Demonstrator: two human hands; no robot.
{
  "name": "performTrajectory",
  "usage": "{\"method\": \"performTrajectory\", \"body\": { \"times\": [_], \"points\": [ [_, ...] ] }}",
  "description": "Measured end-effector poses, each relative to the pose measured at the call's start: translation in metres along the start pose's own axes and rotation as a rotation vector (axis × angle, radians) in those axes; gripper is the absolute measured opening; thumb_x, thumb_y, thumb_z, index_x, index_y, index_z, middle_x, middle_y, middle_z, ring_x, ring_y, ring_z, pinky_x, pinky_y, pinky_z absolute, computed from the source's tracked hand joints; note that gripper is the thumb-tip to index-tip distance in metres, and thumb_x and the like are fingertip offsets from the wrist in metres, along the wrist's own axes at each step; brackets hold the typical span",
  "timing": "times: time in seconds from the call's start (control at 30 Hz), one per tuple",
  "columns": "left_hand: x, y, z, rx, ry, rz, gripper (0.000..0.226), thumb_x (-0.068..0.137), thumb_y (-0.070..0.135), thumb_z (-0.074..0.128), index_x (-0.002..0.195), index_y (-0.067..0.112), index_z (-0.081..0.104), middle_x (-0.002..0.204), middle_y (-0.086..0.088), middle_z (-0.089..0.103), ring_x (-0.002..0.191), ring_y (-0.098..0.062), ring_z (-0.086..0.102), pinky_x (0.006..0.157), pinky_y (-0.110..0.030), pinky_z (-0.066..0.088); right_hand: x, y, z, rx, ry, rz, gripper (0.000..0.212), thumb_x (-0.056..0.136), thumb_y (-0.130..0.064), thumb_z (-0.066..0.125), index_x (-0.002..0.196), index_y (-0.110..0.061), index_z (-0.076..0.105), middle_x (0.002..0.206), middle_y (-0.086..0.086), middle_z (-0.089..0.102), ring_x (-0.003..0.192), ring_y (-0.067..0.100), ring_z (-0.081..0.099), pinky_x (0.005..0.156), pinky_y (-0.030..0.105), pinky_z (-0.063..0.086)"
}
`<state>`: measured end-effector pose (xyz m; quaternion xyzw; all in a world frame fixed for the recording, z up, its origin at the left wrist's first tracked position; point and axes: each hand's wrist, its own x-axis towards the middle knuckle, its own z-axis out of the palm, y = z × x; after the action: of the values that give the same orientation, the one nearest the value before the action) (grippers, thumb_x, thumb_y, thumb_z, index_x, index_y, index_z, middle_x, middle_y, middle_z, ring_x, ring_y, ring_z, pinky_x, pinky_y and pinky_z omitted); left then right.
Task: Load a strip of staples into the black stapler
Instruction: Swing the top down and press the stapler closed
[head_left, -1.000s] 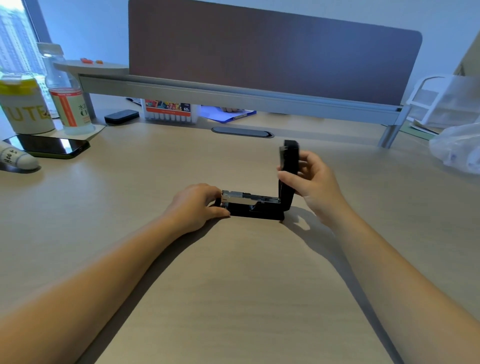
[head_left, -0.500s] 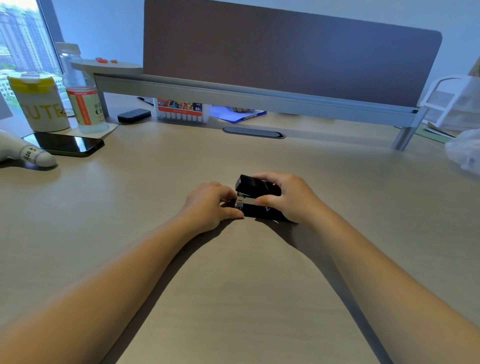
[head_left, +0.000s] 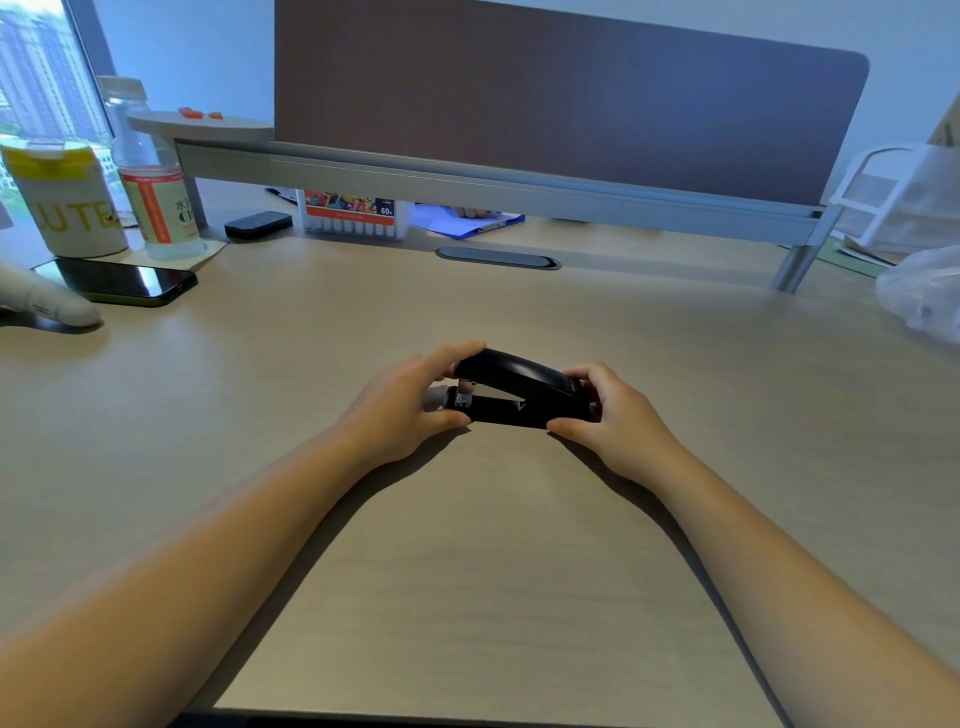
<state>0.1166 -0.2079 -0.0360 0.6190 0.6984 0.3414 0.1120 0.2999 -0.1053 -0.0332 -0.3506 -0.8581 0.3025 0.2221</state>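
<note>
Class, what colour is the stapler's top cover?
Glossy black stapler, silver metal at its front; head view shows it best.

Both forearms bare to the frame edge; no sleeves in view. Left hand (head_left: 400, 410) and right hand (head_left: 615, 418) ungloved. No rings, watch or bands visible on either.

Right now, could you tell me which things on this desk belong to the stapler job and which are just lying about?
Job: black stapler, left hand, right hand.

Lying about: black smartphone, clear plastic bottle, yellow-lidded can, marker box, blue clipboard.
</note>
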Motion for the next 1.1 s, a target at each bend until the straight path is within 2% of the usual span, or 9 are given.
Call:
{"method": "performTrajectory", "body": {
  "times": [0.23, 0.4, 0.53, 0.63, 0.73, 0.93, 1.1],
  "points": [
    [0.002, -0.004, 0.001, -0.031, 0.003, -0.030, 0.056, 0.079, 0.011, 0.061, 0.127, 0.029, 0.039, 0.125, -0.005, 0.058, 0.121, -0.023, 0.048, 0.102, -0.038, 0.037, -0.001, -0.001, 0.001, -0.006, 0.002, -0.008, 0.042, 0.079, -0.018, 0.062, 0.116, -0.015, 0.043, 0.102, -0.002, 0.049, 0.093, 0.016, 0.049, 0.077, 0.027, 0.039],
    [0.002, -0.004, 0.003, -0.004, 0.012, -0.027, 0.065, 0.079, 0.012, 0.061, 0.133, 0.031, 0.030, 0.130, -0.008, 0.055, 0.119, -0.023, 0.051, 0.101, -0.037, 0.039, -0.001, 0.002, -0.002, 0.011, -0.021, 0.038, 0.050, 0.076, -0.017, 0.066, 0.120, -0.016, 0.040, 0.112, 0.002, 0.051, 0.102, 0.018, 0.049, 0.085, 0.030, 0.040],
    [0.009, -0.009, 0.005, 0.065, 0.037, -0.081, 0.076, 0.075, 0.022, 0.066, 0.136, 0.027, 0.022, 0.127, -0.008, 0.056, 0.117, -0.025, 0.050, 0.100, -0.039, 0.038, -0.001, 0.003, -0.005, 0.028, -0.012, 0.074, 0.047, 0.077, -0.014, 0.066, 0.116, -0.013, 0.040, 0.105, -0.002, 0.047, 0.100, 0.013, 0.044, 0.085, 0.026, 0.036],
    [0.018, -0.016, 0.007, 0.157, 0.012, -0.149, 0.058, 0.075, 0.032, 0.064, 0.127, 0.020, 0.040, 0.126, -0.008, 0.057, 0.118, -0.025, 0.047, 0.098, -0.042, 0.039, 0.003, 0.004, -0.006, 0.025, 0.014, 0.094, 0.039, 0.077, -0.014, 0.066, 0.109, -0.012, 0.043, 0.102, -0.002, 0.048, 0.097, 0.013, 0.045, 0.082, 0.027, 0.036],
    [0.029, -0.020, 0.006, 0.244, -0.010, -0.173, 0.044, 0.077, 0.040, 0.060, 0.116, 0.019, 0.054, 0.123, -0.008, 0.056, 0.115, -0.026, 0.046, 0.094, -0.042, 0.040, 0.015, 0.005, -0.006, -0.014, 0.024, 0.098, 0.040, 0.077, -0.015, 0.064, 0.111, -0.011, 0.043, 0.105, 0.001, 0.050, 0.097, 0.014, 0.045, 0.084, 0.029, 0.038],
    [0.074, -0.031, 0.007, 0.251, -0.017, -0.216, 0.042, 0.078, 0.040, 0.057, 0.114, 0.018, 0.055, 0.122, -0.010, 0.057, 0.112, -0.027, 0.047, 0.090, -0.043, 0.042, 0.058, 0.014, -0.003, -0.039, 0.092, 0.122, 0.038, 0.079, -0.015, 0.062, 0.112, -0.011, 0.045, 0.116, 0.011, 0.058, 0.108, 0.026, 0.052, 0.091, 0.041, 0.044],
    [0.127, -0.049, 0.011, 0.229, -0.009, -0.267, 0.042, 0.080, 0.038, 0.056, 0.115, 0.016, 0.054, 0.121, -0.012, 0.058, 0.109, -0.029, 0.050, 0.088, -0.043, 0.045, 0.114, 0.029, 0.000, -0.047, 0.148, 0.130, 0.040, 0.080, -0.014, 0.061, 0.116, -0.010, 0.044, 0.117, 0.015, 0.059, 0.107, 0.030, 0.053, 0.090, 0.042, 0.043]
  ]
}}
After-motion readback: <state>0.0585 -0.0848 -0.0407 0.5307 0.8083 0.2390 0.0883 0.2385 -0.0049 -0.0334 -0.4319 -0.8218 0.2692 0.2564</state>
